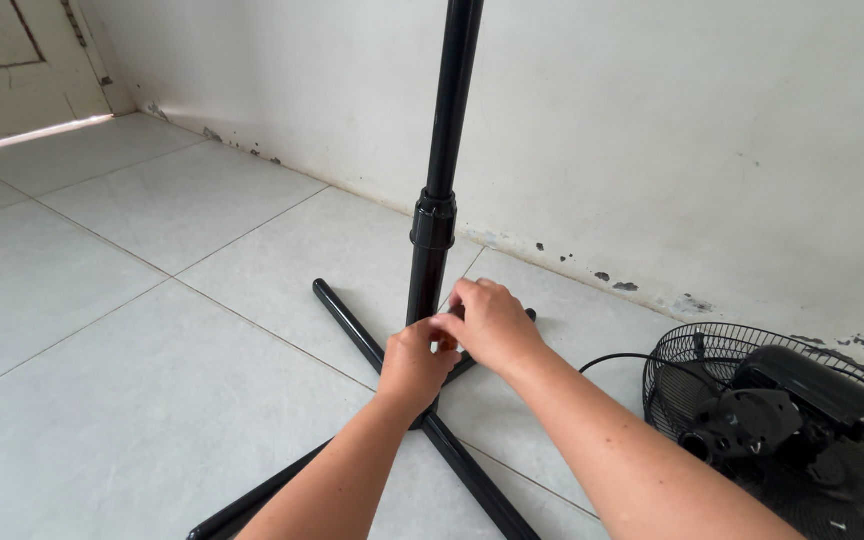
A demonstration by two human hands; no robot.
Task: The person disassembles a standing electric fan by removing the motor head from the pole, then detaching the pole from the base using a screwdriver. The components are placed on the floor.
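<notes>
A black fan stand pole (442, 170) rises upright from a black cross-shaped base (352, 325) on the tiled floor. A black collar (433, 220) rings the pole partway up. My left hand (414, 365) and my right hand (492, 322) meet at the foot of the pole, fingers pinched together around something small there. What the fingertips hold is hidden by the hands. Both forearms reach in from the lower edge.
A black fan head with wire grille and motor housing (782, 420) lies on the floor at the right, its black cord (612, 358) running toward the base. A white wall (652, 120) with chipped paint stands just behind the stand.
</notes>
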